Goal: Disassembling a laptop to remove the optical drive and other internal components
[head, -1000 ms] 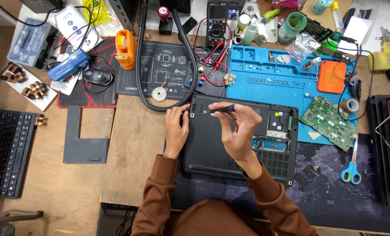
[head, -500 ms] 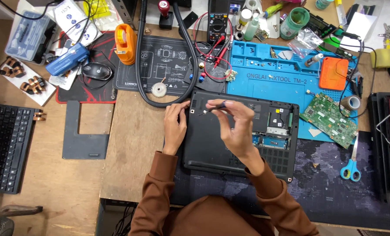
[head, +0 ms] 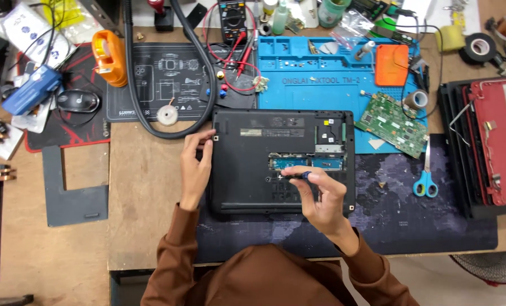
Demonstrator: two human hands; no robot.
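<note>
— While the laptop (head: 281, 161) lies bottom-up in the middle of the bench, half on the dark mat (head: 411, 226), what packaging do you see around it?

— Mostly at the top left: a white pouch with blue dots (head: 23, 28), a yellow wrapper (head: 63, 11) beside it, and a blue box (head: 31, 90) lying slantwise by the mouse (head: 78, 101). A clear bag (head: 355, 25) sits at the top, above the blue mat (head: 332, 79), which carries a line of raised lettering across its middle. The black mat (head: 162, 85) to its left is printed with white diagrams.

— And the hands?

— The left hand (head: 195, 167) clasps the laptop's left edge, fingers curled over the top corner. The right hand (head: 321, 195) has its fingertips pinched together on a small screwdriver (head: 292, 175), tip laid near the centre of the base, just under the open slot.

— Different from a moment ago?

— Yes. The right hand was up near the laptop's top edge; it has come down to the middle. The left hand has barely shifted. The view has also slid, so the green board (head: 391, 122) and scissors (head: 425, 178) sit elsewhere in frame.
</note>
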